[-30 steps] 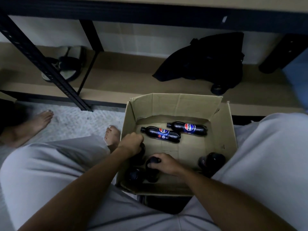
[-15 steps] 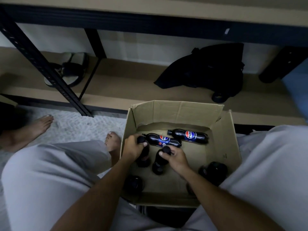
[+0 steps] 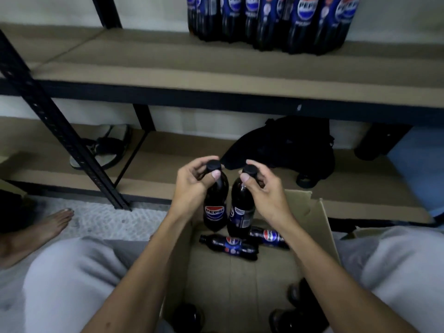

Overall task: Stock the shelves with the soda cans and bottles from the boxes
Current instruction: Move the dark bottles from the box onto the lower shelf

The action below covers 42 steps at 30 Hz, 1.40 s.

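Left of the left hand [image 3: 192,186], a sandal [image 3: 105,146] lies on the lower shelf [image 3: 168,150]. The left hand pinches the neck of an upright soda bottle [image 3: 215,207] lifted above the cardboard box [image 3: 312,212]. Just beside it, the right hand [image 3: 265,192] pinches a second bottle [image 3: 241,212] by the neck. Below both hands, two bottles [image 3: 230,246] lie flat in the box. Above the right hand, stocked bottles [image 3: 271,20] stand on the upper shelf [image 3: 144,61].
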Available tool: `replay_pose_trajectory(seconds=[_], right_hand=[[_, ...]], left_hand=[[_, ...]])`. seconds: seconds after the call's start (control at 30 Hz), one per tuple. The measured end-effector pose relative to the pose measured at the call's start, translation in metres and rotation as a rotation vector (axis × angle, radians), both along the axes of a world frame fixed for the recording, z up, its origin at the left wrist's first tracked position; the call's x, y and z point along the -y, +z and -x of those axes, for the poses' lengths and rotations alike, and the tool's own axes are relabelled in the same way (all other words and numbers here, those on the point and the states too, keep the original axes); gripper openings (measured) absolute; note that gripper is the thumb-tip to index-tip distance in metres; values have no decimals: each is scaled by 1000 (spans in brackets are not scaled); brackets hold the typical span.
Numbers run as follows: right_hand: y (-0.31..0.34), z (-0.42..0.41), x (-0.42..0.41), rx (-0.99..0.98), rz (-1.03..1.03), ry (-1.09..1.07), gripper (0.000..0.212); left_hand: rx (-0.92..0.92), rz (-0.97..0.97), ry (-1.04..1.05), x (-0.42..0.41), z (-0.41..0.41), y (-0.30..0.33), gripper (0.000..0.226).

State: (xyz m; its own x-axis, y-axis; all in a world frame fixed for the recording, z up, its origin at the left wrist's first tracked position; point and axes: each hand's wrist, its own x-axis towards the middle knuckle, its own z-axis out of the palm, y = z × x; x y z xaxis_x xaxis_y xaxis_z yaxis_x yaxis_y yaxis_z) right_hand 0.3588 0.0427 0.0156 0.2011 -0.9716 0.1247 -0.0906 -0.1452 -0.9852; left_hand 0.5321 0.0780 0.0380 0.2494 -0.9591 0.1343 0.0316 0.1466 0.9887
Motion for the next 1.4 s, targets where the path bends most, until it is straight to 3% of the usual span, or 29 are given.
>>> replay_pose_trajectory(seconds=[0.3,0.67,1.0,1.2,1.27,1.4], right_hand=[[154,-20,23,344,309,-43,18],[283,-37,81,472,592,-129,22],[282,-64,142,349,663,-220,17],[273,-78,171,269,649,-360,42],[269,-80,178,185,659,-405,43],[248,-81,191,70,653,-407,64]], left_hand=[[-95,275,25,39,14,153,23],[27,468,123,96,15,286,14],[19,504,266,157,0,283,14],[257,635,416,186,-6,266,14],[393,678,479,192,-6,256,26],[508,686,515,203,-6,241,47]])
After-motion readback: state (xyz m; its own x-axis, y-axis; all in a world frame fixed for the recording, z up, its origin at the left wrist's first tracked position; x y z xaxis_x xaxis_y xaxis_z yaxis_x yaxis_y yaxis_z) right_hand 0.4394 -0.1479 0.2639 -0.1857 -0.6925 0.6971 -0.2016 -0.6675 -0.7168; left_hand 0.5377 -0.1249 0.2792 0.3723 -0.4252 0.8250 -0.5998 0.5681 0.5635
